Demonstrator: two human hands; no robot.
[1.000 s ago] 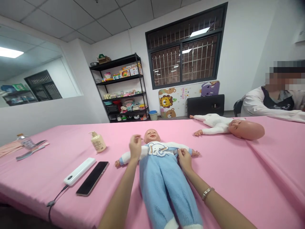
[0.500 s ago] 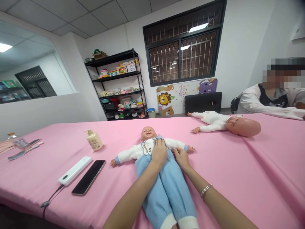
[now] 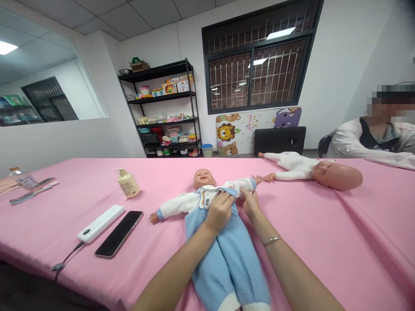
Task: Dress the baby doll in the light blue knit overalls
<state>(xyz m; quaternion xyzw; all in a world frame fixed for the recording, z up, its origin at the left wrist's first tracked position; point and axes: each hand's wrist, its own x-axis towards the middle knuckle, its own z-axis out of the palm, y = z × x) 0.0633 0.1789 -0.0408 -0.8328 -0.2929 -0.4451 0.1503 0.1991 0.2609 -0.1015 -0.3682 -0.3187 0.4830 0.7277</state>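
A baby doll (image 3: 204, 178) lies face up on the pink cloth, its feet toward me, in a white top and blue fleece overalls (image 3: 233, 255). On the bib is a white cartoon animal patch (image 3: 207, 198). My left hand (image 3: 220, 212) is closed on the upper edge of the bib, lifting it off the chest; its fingertips are partly hidden by the fabric. At the doll's arm on the right, my right hand (image 3: 250, 203) has its fingers closed at the white sleeve (image 3: 241, 185), near the armpit. A bracelet (image 3: 273, 240) circles my right wrist.
A second doll (image 3: 296, 166) in white lies at the back right, near a seated person (image 3: 376, 138). Left of me are a pump bottle (image 3: 128, 183), a phone (image 3: 119, 234), a white device with a cable (image 3: 101, 223) and a clear bottle (image 3: 24, 178).
The bib's upper edge has been pulled up and to the right by my left hand. The doll's arm on the right has swung upward, its hand now beside the second doll's hand.
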